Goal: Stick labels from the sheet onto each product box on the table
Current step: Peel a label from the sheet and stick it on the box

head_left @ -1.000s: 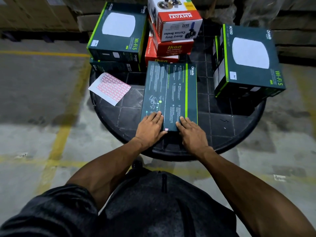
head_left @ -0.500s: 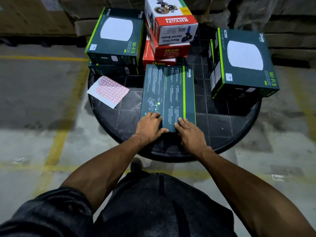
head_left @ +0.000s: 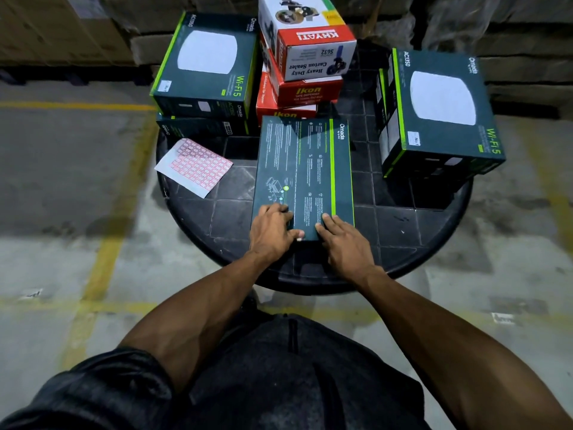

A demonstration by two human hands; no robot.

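A dark green Omada box (head_left: 305, 172) lies flat, back side up, in the middle of the round black table (head_left: 400, 225). My left hand (head_left: 271, 232) rests on its near left corner, fingers slightly bent on the top and thumb along the near edge. A small pale label (head_left: 299, 239) peeks out at that edge beside the thumb. With straight fingers, my right hand (head_left: 344, 243) lies on the box's near right part. The label sheet (head_left: 195, 166), white with red-framed labels, is on the table's left side, overhanging the rim.
At the back left stand two stacked Wi-Fi 5 boxes (head_left: 207, 63). Two red Ikon boxes (head_left: 305, 91) carry a white Khyati carton sealer box (head_left: 313, 48) at the back middle. Another stack of Wi-Fi 5 boxes (head_left: 440, 107) fills the right side. Around the table is concrete floor with yellow lines.
Both hands stay on the box's near edge. My left fingers have bent a little more, and the thumb has shifted along the edge by the small label.
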